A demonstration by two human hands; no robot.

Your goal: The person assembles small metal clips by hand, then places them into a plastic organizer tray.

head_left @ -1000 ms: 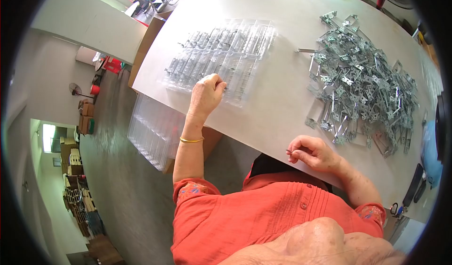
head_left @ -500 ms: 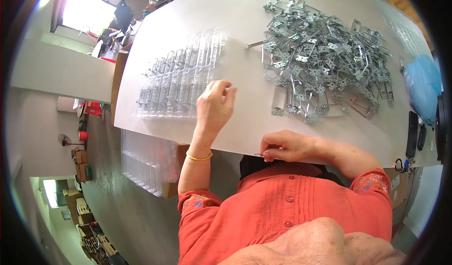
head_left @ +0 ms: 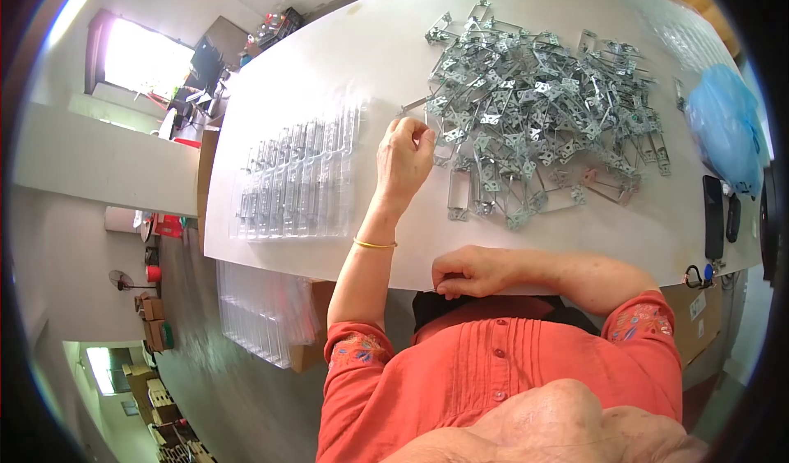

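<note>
The left hand point(head_left: 405, 155) hung over the bench point(head_left: 374, 48), palm down, its fingers curled and the thumb drawn in near the forefinger, leaving a narrow gap at most; whether it gripped anything could not be told. It was between a clear plastic tray point(head_left: 343, 216) and a broad pile of metal brackets point(head_left: 534, 105), nearer the pile, just beside a long metal piece point(head_left: 415, 104) that stuck out towards the bench's left edge. Contact with that piece could not be made out.

The right hand point(head_left: 470, 272) was at the bench's near edge, its fingers bent and tips close together; anything between them was too small to tell.

The tray lay towards the near left corner, with metal pieces in its two rows of slots. The pile spread across the middle of the bench, towards the far edge. By the right edge sat a blue plastic bag point(head_left: 725, 126), with a dark flat object point(head_left: 712, 216) nearer the near right corner. Below the near edge, towards the left corner, stood stacked clear trays point(head_left: 259, 311).
</note>
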